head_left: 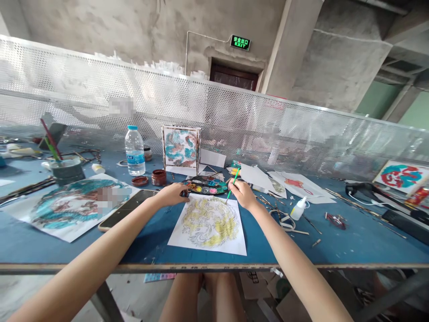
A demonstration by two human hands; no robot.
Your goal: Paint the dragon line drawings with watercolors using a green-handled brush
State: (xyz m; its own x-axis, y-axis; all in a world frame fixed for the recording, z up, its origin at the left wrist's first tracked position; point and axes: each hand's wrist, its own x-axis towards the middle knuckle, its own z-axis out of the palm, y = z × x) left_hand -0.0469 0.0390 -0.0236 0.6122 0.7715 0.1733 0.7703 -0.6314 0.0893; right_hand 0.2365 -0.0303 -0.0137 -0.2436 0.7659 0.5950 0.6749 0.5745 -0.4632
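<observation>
A white sheet with a partly yellow-painted dragon drawing (209, 222) lies on the blue table in front of me. My right hand (241, 193) is closed on a green paintbrush (232, 182), whose tip touches the sheet's upper right part. My left hand (174, 194) rests at the sheet's top left corner, fingers curled round a small dark thing that I cannot make out. Just behind both hands lies an oval paint palette (206, 185) with several colours.
A phone (125, 210) and a teal dragon painting (69, 205) lie at left, near a cup of brushes (65, 167). A water bottle (134, 151), paint jars (158, 177), and a painted box (181, 148) stand behind. A glue bottle (298, 208), papers and sticks lie at right.
</observation>
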